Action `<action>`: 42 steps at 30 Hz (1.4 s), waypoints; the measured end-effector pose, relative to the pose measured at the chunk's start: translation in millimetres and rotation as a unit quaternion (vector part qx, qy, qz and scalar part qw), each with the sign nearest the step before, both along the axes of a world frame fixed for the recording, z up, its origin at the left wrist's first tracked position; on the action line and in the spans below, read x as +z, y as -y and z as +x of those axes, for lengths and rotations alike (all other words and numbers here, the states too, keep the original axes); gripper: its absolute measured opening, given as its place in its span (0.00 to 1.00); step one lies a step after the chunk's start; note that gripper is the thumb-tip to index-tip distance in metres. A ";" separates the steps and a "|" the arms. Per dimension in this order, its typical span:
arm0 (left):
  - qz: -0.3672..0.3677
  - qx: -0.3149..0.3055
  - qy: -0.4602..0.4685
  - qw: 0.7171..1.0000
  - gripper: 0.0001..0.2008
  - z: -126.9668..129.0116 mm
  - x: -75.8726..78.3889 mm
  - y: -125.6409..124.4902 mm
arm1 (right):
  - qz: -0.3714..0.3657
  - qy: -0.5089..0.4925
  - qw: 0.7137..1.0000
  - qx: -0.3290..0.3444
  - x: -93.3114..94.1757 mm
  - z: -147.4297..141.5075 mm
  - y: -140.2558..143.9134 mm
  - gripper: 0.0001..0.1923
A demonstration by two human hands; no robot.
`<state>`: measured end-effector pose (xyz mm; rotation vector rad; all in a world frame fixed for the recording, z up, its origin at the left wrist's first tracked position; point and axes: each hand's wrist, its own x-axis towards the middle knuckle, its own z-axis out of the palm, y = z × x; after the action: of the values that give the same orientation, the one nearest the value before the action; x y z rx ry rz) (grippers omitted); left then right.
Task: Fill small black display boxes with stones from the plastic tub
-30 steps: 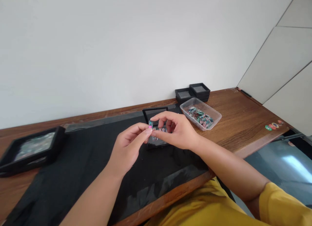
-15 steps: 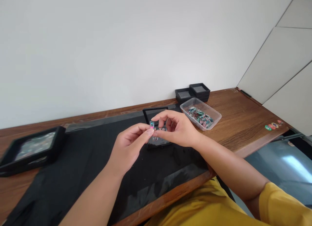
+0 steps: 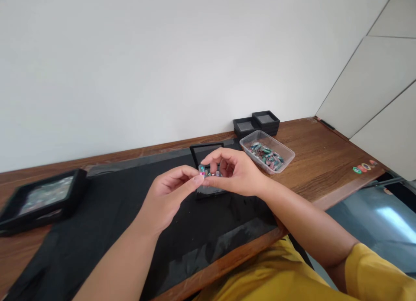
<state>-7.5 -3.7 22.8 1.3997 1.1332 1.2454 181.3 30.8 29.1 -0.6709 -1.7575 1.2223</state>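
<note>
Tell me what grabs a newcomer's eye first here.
The two hands meeting mid-frame over the black mat: the left hand pinches a small colourful piece by its fingertips, with the right hand close against it above an open black box. To the right, on the wooden table, a clear tub holds many similar green and pink pieces.

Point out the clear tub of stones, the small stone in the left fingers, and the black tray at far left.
clear tub (image 3: 287, 153), head view, right rim.
small stone (image 3: 202, 169), head view, its top.
black tray (image 3: 73, 196), head view, right wall.
</note>
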 end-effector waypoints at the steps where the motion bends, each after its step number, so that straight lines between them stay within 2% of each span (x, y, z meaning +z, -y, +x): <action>1: 0.001 -0.002 -0.002 1.000 0.14 -0.5 -0.2 0.1 | -0.001 0.004 1.000 0.001 0.2 0.0 0.2 0.22; 8: 0.014 -0.015 0.002 1.000 0.13 -2.0 0.4 1.1 | 0.001 0.009 1.000 0.006 0.0 -0.2 2.4 0.25; 16: 0.011 -0.046 0.013 0.999 0.14 -3.7 0.1 2.3 | 0.016 0.013 0.999 0.028 3.8 1.9 3.7 0.22; 24: 0.001 -0.076 0.042 0.996 0.12 -4.6 -1.3 3.4 | -0.017 -0.008 0.999 0.044 3.9 -0.6 5.5 0.20; 29: 0.019 -0.068 0.077 0.995 0.13 -4.3 -1.9 0.7 | -0.015 -0.020 0.998 0.052 4.0 0.4 2.9 0.19; 34: 0.026 -0.020 0.132 0.991 0.17 -5.1 -4.5 -4.0 | 0.012 0.006 1.000 -0.007 6.9 9.7 -7.0 0.17; 42: 0.023 0.029 0.141 0.989 0.16 -6.8 -4.1 -7.1 | 0.018 0.100 0.986 -0.131 11.8 21.8 -14.5 0.13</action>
<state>-14.3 3.4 18.7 1.1842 0.9605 1.4672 203.1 45.3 40.9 -0.9975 -1.7811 0.9683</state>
